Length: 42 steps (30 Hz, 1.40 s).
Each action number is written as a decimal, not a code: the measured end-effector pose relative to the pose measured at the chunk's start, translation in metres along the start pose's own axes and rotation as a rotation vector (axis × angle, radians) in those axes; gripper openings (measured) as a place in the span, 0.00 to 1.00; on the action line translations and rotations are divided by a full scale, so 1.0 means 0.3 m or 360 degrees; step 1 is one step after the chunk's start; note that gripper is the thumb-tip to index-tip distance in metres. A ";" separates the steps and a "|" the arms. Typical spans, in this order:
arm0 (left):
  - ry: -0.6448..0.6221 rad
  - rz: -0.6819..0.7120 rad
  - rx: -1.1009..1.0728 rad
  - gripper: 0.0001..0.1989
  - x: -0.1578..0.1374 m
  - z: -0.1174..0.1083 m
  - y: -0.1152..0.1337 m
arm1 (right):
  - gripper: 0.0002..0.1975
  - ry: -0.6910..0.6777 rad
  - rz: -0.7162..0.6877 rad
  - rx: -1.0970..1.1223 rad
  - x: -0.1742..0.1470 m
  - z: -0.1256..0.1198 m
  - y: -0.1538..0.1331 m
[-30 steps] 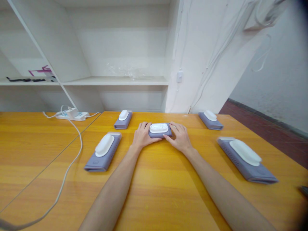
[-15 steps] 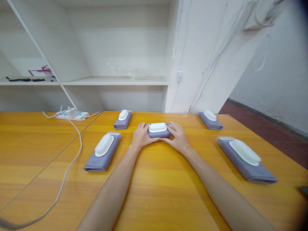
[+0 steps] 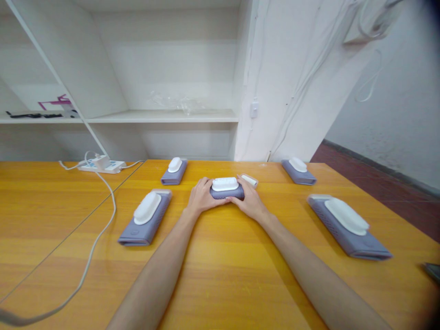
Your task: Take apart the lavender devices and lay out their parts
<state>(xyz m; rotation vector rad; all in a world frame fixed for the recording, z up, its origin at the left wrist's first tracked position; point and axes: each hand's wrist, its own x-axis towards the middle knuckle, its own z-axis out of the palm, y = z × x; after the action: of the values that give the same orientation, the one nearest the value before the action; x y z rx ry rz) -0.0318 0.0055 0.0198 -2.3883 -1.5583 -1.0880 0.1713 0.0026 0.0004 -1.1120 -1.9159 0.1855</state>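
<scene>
At the centre of the table, a purple-grey case has a white oval brush on top, its bristly face upward. My left hand wraps round the case's left end, and my right hand grips its right end. Both thumbs meet along the near side. Just beyond my right hand lies a small white piece in a clear edge, partly covered by the fingers.
Similar purple-grey cases with white oval tops lie at near left, far left, far right and near right. A power strip with a white cable sits at the left. Behind stand white shelves.
My right hand has shifted slightly left and nearer along the case, uncovering the small white piece behind it. The case's near side shows a little more. The view has shifted slightly.
</scene>
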 end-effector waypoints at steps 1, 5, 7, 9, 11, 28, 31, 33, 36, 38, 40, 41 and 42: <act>0.0014 -0.0007 0.0011 0.34 0.000 0.002 0.002 | 0.37 0.0003 0.0008 0.0009 0.000 0.004 0.001; 0.0091 -0.0016 0.0046 0.35 -0.002 0.011 0.006 | 0.37 0.0094 0.0022 0.0038 0.006 0.011 -0.009; 0.0119 -0.0019 0.0062 0.35 -0.003 0.014 0.007 | 0.37 0.0142 0.0109 0.0092 0.010 0.015 -0.020; 0.0153 -0.0028 0.0062 0.34 -0.004 0.016 0.009 | 0.37 0.0186 0.0227 0.0205 0.014 0.022 -0.032; 0.0191 -0.0036 0.0047 0.34 -0.005 0.016 0.010 | 0.36 0.0233 0.0320 0.0358 0.018 0.031 -0.042; 0.0132 -0.0102 0.0066 0.33 -0.011 0.017 0.039 | 0.32 0.0247 0.0444 0.0522 0.018 0.040 -0.026; 0.0128 -0.0108 0.0072 0.33 -0.010 0.016 0.046 | 0.30 0.0212 0.0465 0.0495 0.013 0.040 -0.019; 0.0122 -0.0110 0.0074 0.33 -0.008 0.017 0.050 | 0.28 0.0182 0.0482 0.0456 0.009 0.045 -0.015; 0.0126 -0.0133 0.0067 0.34 -0.002 0.021 0.051 | 0.27 0.0154 0.0446 0.0403 0.005 0.057 -0.018; 0.0140 -0.0164 0.0047 0.34 0.002 0.025 0.046 | 0.28 0.0155 0.0396 0.0374 0.005 0.062 -0.026; 0.0141 -0.0182 0.0002 0.35 0.006 0.031 0.036 | 0.28 0.0165 0.0361 0.0325 0.006 0.063 -0.035; 0.0135 -0.0181 -0.0034 0.36 0.008 0.033 0.030 | 0.28 0.0177 0.0354 0.0294 0.006 0.061 -0.039; 0.0124 -0.0174 -0.0073 0.36 0.009 0.036 0.024 | 0.28 0.0191 0.0351 0.0263 0.007 0.059 -0.043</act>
<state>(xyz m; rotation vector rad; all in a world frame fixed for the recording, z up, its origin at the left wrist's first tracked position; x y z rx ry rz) -0.0199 0.0089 0.0155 -2.2824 -1.6727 -1.2352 0.1495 0.0016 -0.0022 -1.1930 -1.6399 0.3835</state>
